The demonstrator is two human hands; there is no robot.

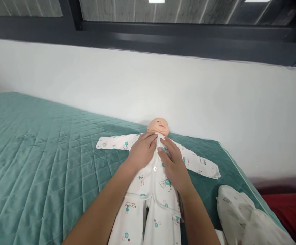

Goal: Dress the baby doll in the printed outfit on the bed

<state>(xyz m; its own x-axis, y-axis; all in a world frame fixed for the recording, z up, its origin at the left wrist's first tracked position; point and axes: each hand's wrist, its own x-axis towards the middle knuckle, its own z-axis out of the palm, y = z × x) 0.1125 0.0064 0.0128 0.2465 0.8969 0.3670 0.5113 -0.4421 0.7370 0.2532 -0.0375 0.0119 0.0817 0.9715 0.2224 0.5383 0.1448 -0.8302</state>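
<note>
A baby doll (158, 125) lies face up on a green quilted bed cover (43, 153), its head towards the wall. It wears a white printed romper (153, 200) with both sleeves spread out sideways. My left hand (141, 151) rests flat on the doll's chest, left of the button line. My right hand (172, 163) lies flat on the right side of the chest, fingers pointing at the collar. Both hands press the cloth near the neck and hold nothing. A white snap button (154, 168) shows between them.
A white wall (214, 102) runs right behind the doll's head, under a dark window frame (163, 37). A crumpled white printed garment (242, 214) lies at the bed's right edge. Something red (291, 211) sits beyond that edge. The green cover stretches far to the left.
</note>
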